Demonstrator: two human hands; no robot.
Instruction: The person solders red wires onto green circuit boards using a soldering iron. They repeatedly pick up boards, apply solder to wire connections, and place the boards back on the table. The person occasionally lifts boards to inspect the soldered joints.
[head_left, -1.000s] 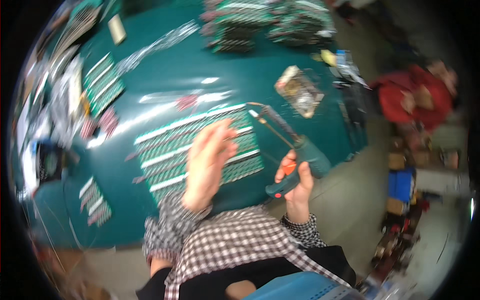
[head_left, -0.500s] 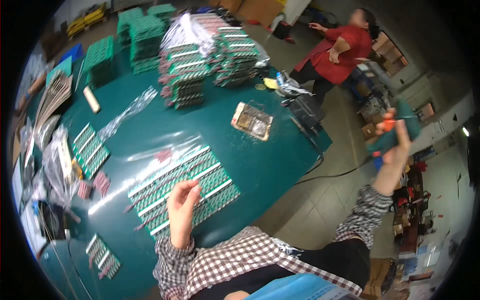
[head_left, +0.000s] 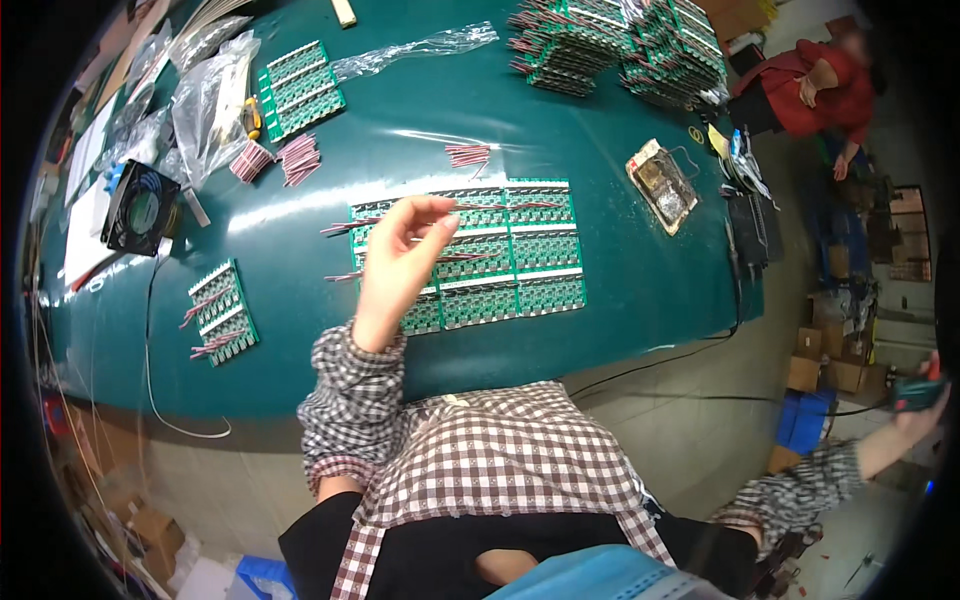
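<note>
Over the left part of a block of green circuit boards [head_left: 547, 245] on the table is my left hand [head_left: 398, 262], its fingers loosely curled. A gap shows between thumb and forefinger, and I see nothing held there. Thin red-and-black wires [head_left: 530, 205] lie across the boards beside the fingertips. Far out to the right, past the table, my right hand [head_left: 915, 420] grips a dark green power tool [head_left: 912, 394] with a red part. A black cable runs toward it; its exact kind is blurred. A small bundle of wires [head_left: 468, 155] lies just behind the boards.
Stacked boards [head_left: 570, 45] stand at the back. A grimy shallow tray [head_left: 662, 188] and a black box [head_left: 750, 228] lie right. At left are a black fan [head_left: 140, 210], a smaller board [head_left: 222, 312] and plastic bags [head_left: 210, 100]. A person in red [head_left: 810, 85] stands beyond the table.
The view has swung right and down, so the table appears farther left and level. My right hand has moved lower and outward with the tool. My left hand remains over the boards.
</note>
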